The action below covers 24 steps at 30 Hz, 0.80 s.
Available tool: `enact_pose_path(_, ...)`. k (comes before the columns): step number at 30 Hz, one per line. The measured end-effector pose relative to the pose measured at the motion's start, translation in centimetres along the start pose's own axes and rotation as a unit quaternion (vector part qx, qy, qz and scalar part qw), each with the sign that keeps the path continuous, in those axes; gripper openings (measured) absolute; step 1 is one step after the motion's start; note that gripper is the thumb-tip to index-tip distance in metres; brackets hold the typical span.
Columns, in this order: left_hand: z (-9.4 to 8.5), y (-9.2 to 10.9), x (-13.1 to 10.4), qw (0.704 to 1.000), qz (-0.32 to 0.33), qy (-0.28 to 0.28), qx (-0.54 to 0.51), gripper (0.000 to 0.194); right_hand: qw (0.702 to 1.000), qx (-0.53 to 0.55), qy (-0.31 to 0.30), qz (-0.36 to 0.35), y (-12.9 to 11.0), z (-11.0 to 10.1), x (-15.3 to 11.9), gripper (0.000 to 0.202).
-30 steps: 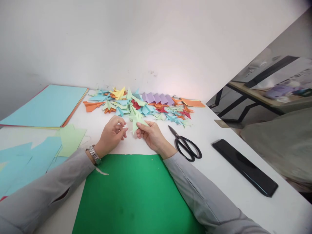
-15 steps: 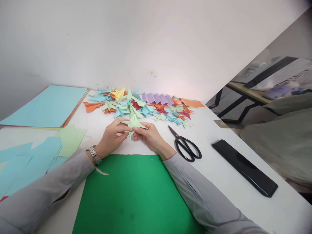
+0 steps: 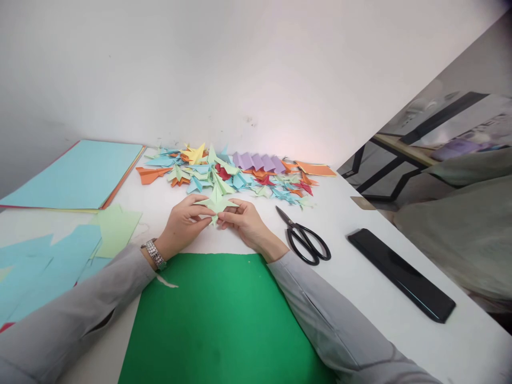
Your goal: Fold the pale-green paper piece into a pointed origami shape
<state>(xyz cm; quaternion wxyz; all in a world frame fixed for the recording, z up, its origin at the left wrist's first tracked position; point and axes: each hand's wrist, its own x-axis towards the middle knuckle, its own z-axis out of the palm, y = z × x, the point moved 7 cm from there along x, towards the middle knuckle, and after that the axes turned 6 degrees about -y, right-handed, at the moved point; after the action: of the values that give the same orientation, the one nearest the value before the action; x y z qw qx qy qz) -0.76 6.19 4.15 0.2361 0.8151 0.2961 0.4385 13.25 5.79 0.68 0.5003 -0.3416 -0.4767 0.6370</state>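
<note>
A pale green folded paper star (image 3: 216, 202) is held up between both hands, its points spread to the sides and upward. My left hand (image 3: 184, 222) pinches its left and lower part between thumb and fingers; a metal watch is on that wrist. On the other side, my right hand (image 3: 247, 224) grips the lower right part with thumb and forefinger. Beneath the forearms lies a green sheet (image 3: 228, 320). Just beyond the star is a heap of folded paper pieces (image 3: 240, 180) in many colours.
Black-handled scissors (image 3: 307, 240) lie right of my right hand, with a long black case (image 3: 402, 274) farther right. Stacked coloured sheets (image 3: 84, 173) sit at the back left. Blue paper pieces (image 3: 76, 250) and a light green piece (image 3: 118, 229) are nearer.
The star has tilted and shifted slightly left, its points now more evenly spread. My fingers have moved a little on its lower edge; both hands still hold it.
</note>
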Motion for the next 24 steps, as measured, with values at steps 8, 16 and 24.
enact_pose_path(8, 0.1, 0.3, 0.0, 1.000, 0.003, 0.006, 0.004, 0.011, 1.000, 0.001, 0.012, 0.000, 0.2, -0.3, 0.1, 0.030)
enact_pose_path(16, 0.4, -0.8, 0.2, 0.987, -0.095, -0.017, -0.125, 0.009, 0.999, 0.013, 0.030, 0.011, 0.2, -0.4, 0.0, 0.031)
enact_pose_path(24, 0.9, -1.8, 0.0, 0.967, -0.161, -0.030, -0.197, 0.015, 0.999, 0.018, 0.039, 0.016, 0.3, -0.6, 0.0, 0.031)
